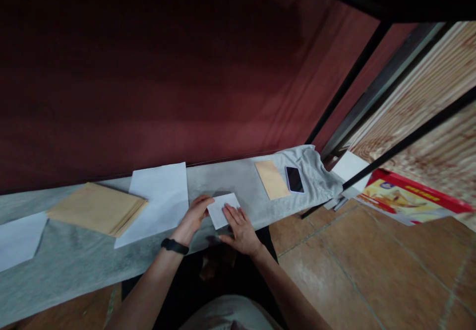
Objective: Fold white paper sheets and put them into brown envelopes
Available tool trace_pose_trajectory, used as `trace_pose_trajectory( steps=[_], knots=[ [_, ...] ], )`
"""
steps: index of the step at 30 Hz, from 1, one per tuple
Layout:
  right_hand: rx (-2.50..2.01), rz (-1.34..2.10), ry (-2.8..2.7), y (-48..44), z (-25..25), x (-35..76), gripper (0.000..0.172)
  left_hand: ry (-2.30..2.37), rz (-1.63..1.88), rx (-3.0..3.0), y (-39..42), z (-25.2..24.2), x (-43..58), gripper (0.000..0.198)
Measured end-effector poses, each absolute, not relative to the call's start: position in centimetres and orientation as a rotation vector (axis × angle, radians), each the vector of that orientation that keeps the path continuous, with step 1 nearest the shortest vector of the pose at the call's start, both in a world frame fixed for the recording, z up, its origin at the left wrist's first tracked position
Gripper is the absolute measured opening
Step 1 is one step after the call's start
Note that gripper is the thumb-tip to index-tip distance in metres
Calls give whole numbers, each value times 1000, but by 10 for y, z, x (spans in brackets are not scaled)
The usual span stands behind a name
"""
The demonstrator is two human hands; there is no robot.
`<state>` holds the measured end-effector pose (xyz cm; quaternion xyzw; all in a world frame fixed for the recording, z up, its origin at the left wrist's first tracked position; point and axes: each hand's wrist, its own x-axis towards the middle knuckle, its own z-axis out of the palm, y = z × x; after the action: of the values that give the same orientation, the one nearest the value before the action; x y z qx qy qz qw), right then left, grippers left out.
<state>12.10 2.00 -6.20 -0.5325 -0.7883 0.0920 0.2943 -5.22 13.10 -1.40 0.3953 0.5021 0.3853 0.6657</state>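
A small folded sheet of white paper [218, 212] is between my hands at the front of the narrow cloth-covered table [230, 176]. My left hand [196, 216] pinches its left edge, thumb and fingers close together. Across the right part of the paper lies my right hand [241, 231], fingers stretched out and pressing flat, thumb spread to the side. To the left, a stack of brown envelopes [94, 206] partly overlaps large white sheets [159, 191]. A single brown envelope [272, 180] rests to the right of the paper.
A phone [295, 179] lies beside the single envelope, near the rumpled right end of the cloth. More white paper [18, 240] is at the far left. A dark red wall [148, 97] stands behind the table. A red and yellow box [409, 198] is on the tiled floor [334, 265].
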Motion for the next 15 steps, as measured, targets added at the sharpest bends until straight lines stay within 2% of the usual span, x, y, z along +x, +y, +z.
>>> trace_pose_trajectory(
  steps=[3, 5, 8, 10, 12, 15],
  knots=[
    [-1405, 434, -1725, 27, -50, 112, 51, 1008, 890, 760, 130, 0, -47, 33],
    [-1381, 611, -1344, 37, -43, 108, 41, 982, 905, 706, 128, 2, -45, 38],
    [-1221, 890, -802, 50, -36, 103, 38, 1098, 946, 677, 118, -8, -43, 38],
    [-1081, 1015, -578, 55, -36, 99, 38, 1120, 909, 694, 109, -21, -39, 46],
    [-1017, 1067, -461, 55, -41, 98, 37, 1062, 848, 731, 101, -35, -33, 52],
    [-1080, 1057, -398, 52, -55, 104, 38, 1087, 851, 858, 100, -51, -29, 49]
  ],
)
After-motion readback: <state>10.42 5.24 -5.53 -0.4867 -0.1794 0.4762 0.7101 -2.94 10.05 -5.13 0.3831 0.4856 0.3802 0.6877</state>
